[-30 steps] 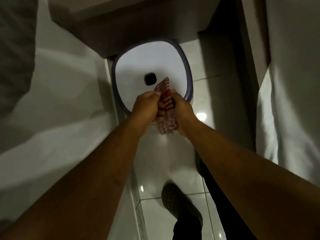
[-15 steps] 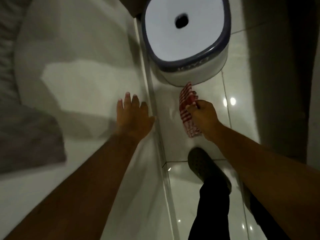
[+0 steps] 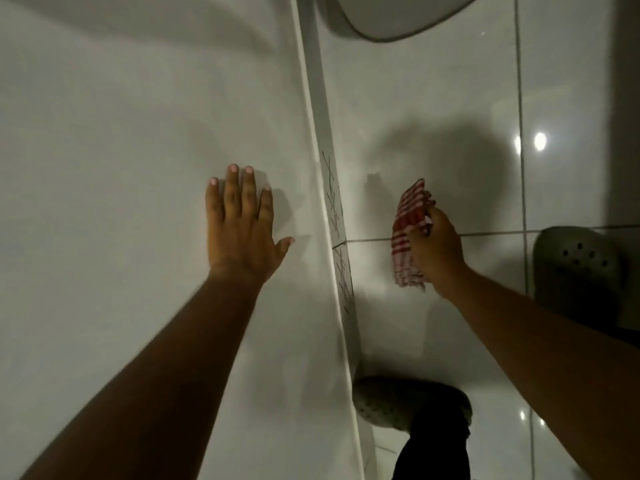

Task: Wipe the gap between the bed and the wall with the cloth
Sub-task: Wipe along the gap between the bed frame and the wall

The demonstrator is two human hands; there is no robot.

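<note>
My left hand lies flat, fingers spread, on the white sheet of the bed near its right edge. My right hand grips a bunched red-and-white checked cloth just above the glossy white floor tiles, to the right of the bed's side. The bed's edge runs top to bottom through the middle of the view. No wall or gap beside the bed shows.
The underside of a white basin with a grey rim sits at the top. My two grey perforated clogs stand on the tiles, with a dark trouser leg at the bottom. A dark vertical surface borders the far right.
Both hands held the cloth over the basin; my left hand let go and settled flat on the bed. The view dropped lower and closer, and the right hand carried the cloth down towards the floor.
</note>
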